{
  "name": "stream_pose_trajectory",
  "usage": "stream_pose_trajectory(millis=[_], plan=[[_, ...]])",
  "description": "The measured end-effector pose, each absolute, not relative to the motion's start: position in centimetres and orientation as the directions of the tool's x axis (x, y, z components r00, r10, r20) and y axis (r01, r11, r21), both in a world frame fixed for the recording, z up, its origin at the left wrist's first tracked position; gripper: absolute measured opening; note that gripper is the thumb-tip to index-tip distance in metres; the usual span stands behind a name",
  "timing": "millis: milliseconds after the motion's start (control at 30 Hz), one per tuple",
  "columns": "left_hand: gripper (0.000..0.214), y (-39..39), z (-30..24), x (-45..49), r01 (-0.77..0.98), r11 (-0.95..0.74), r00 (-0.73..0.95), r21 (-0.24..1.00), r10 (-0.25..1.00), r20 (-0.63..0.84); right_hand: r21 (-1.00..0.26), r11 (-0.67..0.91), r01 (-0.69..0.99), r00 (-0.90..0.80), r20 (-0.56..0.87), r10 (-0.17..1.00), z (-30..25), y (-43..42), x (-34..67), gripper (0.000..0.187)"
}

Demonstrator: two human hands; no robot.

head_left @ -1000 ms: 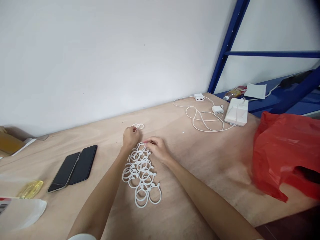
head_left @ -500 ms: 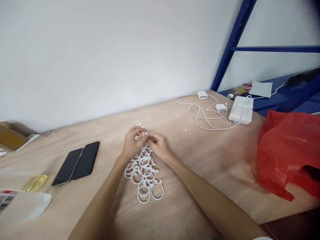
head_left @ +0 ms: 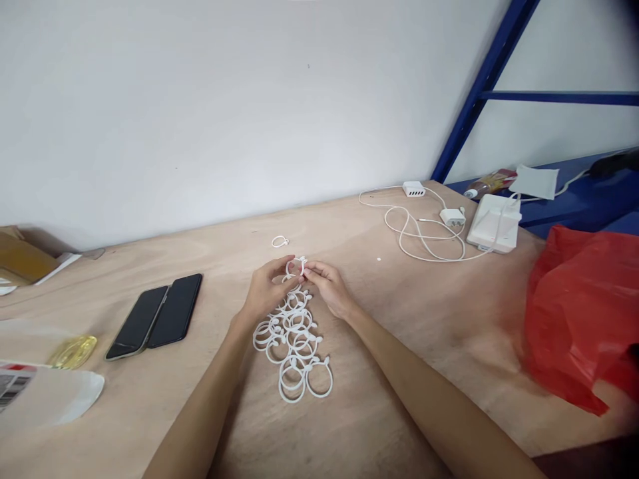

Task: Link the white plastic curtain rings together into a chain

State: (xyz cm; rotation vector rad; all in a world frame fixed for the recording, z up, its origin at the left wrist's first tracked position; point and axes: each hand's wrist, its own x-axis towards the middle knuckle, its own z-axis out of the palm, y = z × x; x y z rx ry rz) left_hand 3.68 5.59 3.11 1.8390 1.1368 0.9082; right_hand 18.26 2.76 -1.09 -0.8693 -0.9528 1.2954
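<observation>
A single head-worn view looks forward and down across the counter (head_left: 399, 319) toward its far edge at the wall (head_left: 200, 100). It sits close: left hand (head_left: 262, 293) and right hand (head_left: 332, 289) pinch a white ring (head_left: 295, 266) mid-frame.

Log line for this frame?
left hand + right hand: pinching white ring | ring pile: on table, by hands | lone ring: apart, farther back

Plain white painted wall (head_left: 200, 100) right across the back, bare, evenly lit, hardly a shadow on it. Below it runs a pale plywood desk (head_left: 424, 332), far edge tight to the wall. At the desk's far right corner a blue metal shelving frame (head_left: 492, 66) rises, upright slanting, crossbar level. Dark floor (head_left: 589, 459) shows past the near right corner.
</observation>
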Motion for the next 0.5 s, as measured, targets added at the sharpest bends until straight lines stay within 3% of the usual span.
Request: stream_pose_trajectory(millis=[233, 500], plan=[[0.039, 5.0, 4.1, 3.7, 0.561, -0.504, 0.453, 0.657, 0.851, 0.267, -0.93, 0.14, -0.339, 0.256, 0.052, 0.965, -1.2, 3.0, 18.3, 0.028], [0.03, 4.7, 4.4, 4.2, 0.585, -0.517, 0.472, 0.625, 0.844, 0.256, -0.892, 0.078, -0.446, 0.177, -0.003, 0.984, -1.1, 3.0, 18.5, 0.022]])
